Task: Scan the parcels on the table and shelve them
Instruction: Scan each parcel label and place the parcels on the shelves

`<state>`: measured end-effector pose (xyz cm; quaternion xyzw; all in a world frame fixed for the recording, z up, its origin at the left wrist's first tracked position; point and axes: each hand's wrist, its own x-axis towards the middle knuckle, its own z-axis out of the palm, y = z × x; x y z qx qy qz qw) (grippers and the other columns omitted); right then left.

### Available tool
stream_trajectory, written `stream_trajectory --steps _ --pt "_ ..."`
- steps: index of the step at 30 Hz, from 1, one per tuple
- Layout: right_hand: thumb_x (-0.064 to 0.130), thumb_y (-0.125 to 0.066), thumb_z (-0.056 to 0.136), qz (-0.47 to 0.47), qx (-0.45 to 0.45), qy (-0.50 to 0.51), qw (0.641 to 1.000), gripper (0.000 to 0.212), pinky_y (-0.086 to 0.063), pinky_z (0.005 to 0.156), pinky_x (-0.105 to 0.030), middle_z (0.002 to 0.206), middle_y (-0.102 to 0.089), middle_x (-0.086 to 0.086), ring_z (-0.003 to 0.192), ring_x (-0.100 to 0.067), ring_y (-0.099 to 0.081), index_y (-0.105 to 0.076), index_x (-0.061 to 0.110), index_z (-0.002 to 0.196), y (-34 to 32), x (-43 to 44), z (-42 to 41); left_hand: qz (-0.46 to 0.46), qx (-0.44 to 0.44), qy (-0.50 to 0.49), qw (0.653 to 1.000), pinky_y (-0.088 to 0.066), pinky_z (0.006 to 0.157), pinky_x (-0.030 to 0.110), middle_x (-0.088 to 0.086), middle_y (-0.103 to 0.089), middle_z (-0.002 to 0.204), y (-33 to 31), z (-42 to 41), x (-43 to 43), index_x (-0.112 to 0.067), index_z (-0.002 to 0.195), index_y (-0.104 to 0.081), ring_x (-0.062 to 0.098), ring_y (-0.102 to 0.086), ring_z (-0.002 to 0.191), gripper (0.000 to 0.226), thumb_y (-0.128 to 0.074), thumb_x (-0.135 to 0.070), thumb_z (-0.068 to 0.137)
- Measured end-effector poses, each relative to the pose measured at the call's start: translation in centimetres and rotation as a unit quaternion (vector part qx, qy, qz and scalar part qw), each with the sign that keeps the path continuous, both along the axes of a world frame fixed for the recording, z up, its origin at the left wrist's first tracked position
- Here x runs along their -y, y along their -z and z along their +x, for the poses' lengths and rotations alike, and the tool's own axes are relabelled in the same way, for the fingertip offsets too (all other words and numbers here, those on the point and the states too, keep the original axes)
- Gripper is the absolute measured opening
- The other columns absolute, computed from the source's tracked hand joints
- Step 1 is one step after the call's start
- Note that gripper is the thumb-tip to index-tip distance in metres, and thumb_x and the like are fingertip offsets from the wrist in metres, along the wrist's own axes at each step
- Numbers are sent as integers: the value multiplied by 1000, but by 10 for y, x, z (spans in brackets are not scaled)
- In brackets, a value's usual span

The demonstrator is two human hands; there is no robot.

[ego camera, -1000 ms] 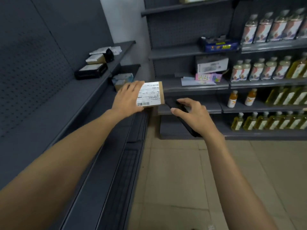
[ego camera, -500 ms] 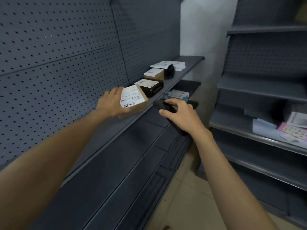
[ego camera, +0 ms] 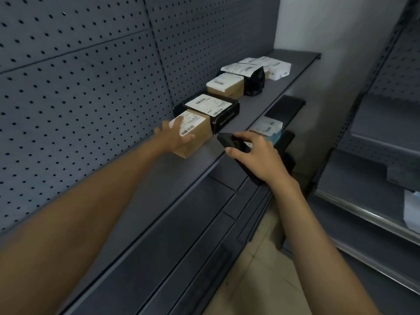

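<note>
Filling the left side of the view, a dark grey perforated metal back panel (ego camera: 91,87) rises behind a long grey metal shelf (ego camera: 159,189) that runs away toward the far wall. A row of labelled parcels lies along it: white flat packets (ego camera: 277,69) farthest off, then a black pouch (ego camera: 254,84), a tan box (ego camera: 227,86) and a flat black box with a white label (ego camera: 225,114).

The brown cardboard parcel (ego camera: 200,133), white barcode label on top, sits on the shelf at the near end of that row. Its long axis appears to run along the shelf, in line with the others, with its far end just beside the flat black box.

The left hand (ego camera: 175,138) grasps the parcel's near end, fingers spread over the top and thumb against the front side. It lies straight ahead of that arm, so letting go probably means drawing back along the shelf line.

The right hand (ego camera: 261,158) hangs off the shelf's front edge, near the parcel but apart from it, fingers clenched round a black handheld scanner (ego camera: 231,142). Shelving this parcel looks almost done.
</note>
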<state>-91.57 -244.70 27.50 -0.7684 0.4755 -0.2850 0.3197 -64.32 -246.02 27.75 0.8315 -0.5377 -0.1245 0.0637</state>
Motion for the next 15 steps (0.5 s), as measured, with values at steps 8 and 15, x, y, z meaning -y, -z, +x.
stream_trajectory --steps 8,15 --pt "57 -68 84 14 -11 -84 996 59 -53 90 -43 129 -63 0 111 -23 -61 -55 35 138 -1 108 5 46 -14 -28 998 -22 114 58 6 -4 160 2 5 57 -41 154 3 43 -14 142 89 -49 -70 89" --pt "55 -68 85 11 -35 -189 981 60 -51 94 -45 135 -60 -1 119 -26 -58 -54 32 139 -8 146 0 97 139 -95 981 -20 115 62 1 2 165 -10 -39 54 -41 155 6 43 -5 148 86 -50 -60 93"
